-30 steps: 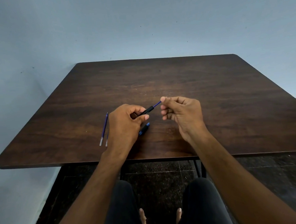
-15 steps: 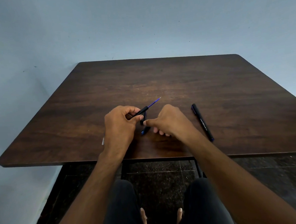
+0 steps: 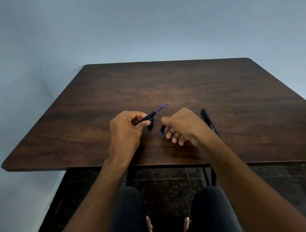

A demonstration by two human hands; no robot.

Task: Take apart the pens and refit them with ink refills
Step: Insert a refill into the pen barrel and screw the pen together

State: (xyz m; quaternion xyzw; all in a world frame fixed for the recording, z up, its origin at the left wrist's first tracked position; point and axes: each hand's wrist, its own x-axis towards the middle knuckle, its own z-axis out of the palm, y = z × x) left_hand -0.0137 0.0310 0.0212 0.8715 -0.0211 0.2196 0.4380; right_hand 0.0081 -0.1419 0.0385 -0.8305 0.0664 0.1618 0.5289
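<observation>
On the dark wooden table (image 3: 98, 108), the left hand (image 3: 126, 131) pinches the black pen barrel (image 3: 147, 117) between thumb and fingers, as it did a second ago, and the blue ink refill (image 3: 161, 108) sticks out of its open end, pointing up and to the right. A small black piece (image 3: 150, 124), maybe a cap, lies just below that hand. The right hand (image 3: 183, 127) has let go of the refill tip and has come down to the table, where it now pinches a small black and blue pen part (image 3: 161, 130). I think this part goes over the refill next. Farther right, a whole black pen (image 3: 208, 120) lies untouched, probably waiting its turn.
</observation>
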